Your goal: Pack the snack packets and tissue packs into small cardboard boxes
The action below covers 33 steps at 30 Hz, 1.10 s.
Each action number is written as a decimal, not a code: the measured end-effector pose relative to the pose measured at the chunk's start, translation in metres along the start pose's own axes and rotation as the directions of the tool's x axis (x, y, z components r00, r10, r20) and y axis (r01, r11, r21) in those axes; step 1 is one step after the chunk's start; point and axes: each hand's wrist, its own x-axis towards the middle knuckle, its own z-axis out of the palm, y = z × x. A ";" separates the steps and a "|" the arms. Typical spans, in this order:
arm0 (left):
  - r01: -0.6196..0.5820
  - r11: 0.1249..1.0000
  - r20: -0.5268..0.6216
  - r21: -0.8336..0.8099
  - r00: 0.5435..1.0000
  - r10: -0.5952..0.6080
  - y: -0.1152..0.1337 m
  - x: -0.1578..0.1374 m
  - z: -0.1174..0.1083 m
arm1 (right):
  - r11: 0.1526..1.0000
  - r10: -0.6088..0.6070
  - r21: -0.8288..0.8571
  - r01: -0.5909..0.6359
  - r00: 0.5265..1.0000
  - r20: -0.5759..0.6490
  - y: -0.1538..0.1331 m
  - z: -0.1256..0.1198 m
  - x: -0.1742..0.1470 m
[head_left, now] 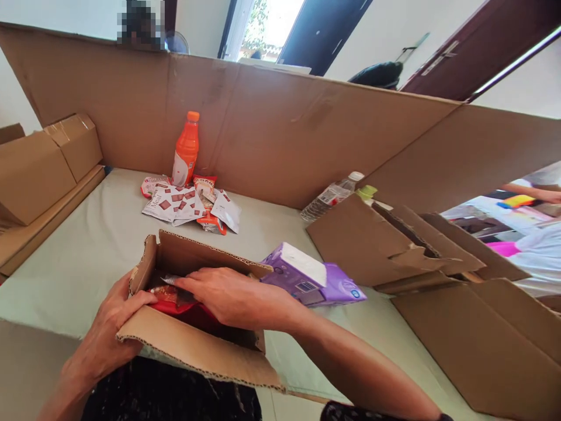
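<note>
An open cardboard box (205,345) stands at the table's near edge, flaps up. My left hand (111,318) grips its left end, thumb over the rim beside a red snack packet (169,305) inside. My right hand (230,295) reaches down into the box, its fingers closed at a small silver-edged packet (169,281); their lower parts are hidden. Just right of the box lies a purple tissue pack (313,280). Beyond the box, white packets with brown squares (173,202) and an orange-and-white packet (205,190) are piled before an upright orange drink bottle (187,149).
Tall cardboard panels (272,123) wall the far side of the pale green tabletop (105,234). Cardboard boxes (39,169) line the left. A clear plastic bottle (333,196) leans behind an open carton (359,240) at right. Other people are partly visible beyond the panels.
</note>
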 end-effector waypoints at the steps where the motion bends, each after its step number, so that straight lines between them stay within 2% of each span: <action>1: -0.001 1.000 -0.002 0.001 1.000 0.001 -0.001 -0.001 0.001 | 0.998 -0.006 0.057 0.012 0.994 -0.105 0.004 -0.007 -0.005; 2: -0.008 1.000 -0.010 0.002 1.000 0.008 -0.002 -0.002 0.002 | 0.993 0.021 0.121 0.008 0.970 -0.242 0.011 -0.015 -0.011; 3: -0.013 1.000 -0.018 0.004 1.000 0.013 -0.002 -0.002 0.003 | 0.983 0.082 0.183 -0.011 0.919 -0.386 0.020 -0.024 -0.015; 5: -0.013 1.000 -0.037 -0.001 0.999 0.013 -0.001 -0.002 0.006 | 0.957 0.265 0.261 -0.130 0.760 -0.594 0.047 -0.039 -0.016; 6: -0.007 1.000 -0.049 -0.007 0.999 0.006 -0.001 -0.002 0.007 | 0.932 0.360 0.268 -0.242 0.692 -0.626 0.064 -0.043 -0.010; 8: 0.009 1.000 -0.077 -0.020 0.997 -0.010 0.000 -0.001 0.008 | 0.829 0.534 0.223 -0.513 0.608 -0.587 0.103 -0.044 0.010; 9: 0.007 1.000 -0.085 -0.024 0.996 -0.009 0.000 -0.001 0.009 | 0.739 0.637 0.175 -0.651 0.589 -0.497 0.124 -0.041 0.023; 12: 0.007 1.000 -0.096 -0.022 0.995 -0.009 0.000 -0.002 0.009 | 0.601 0.766 0.156 -0.784 0.510 -0.392 0.176 -0.020 0.064; 16: 0.045 0.999 -0.087 -0.004 0.995 -0.045 -0.002 -0.006 0.009 | 0.470 0.853 0.179 -0.864 0.393 -0.345 0.219 0.004 0.104; 19: 0.083 0.997 -0.084 0.005 0.993 -0.082 -0.002 -0.009 0.010 | 0.424 0.883 0.181 -0.887 0.360 -0.303 0.237 0.010 0.117; 24: 0.104 0.994 -0.086 0.044 0.991 -0.100 -0.004 -0.014 0.012 | 0.414 0.896 0.159 -0.896 0.370 -0.245 0.253 0.010 0.112; 29: 0.055 0.998 -0.083 0.012 0.995 -0.054 -0.003 -0.007 0.010 | 0.422 0.886 0.142 -0.895 0.373 -0.276 0.237 0.006 0.092; 33: -0.008 1.000 -0.062 -0.026 0.998 0.006 -0.001 -0.001 0.005 | 0.481 0.843 0.187 -0.857 0.393 -0.367 0.211 -0.015 0.068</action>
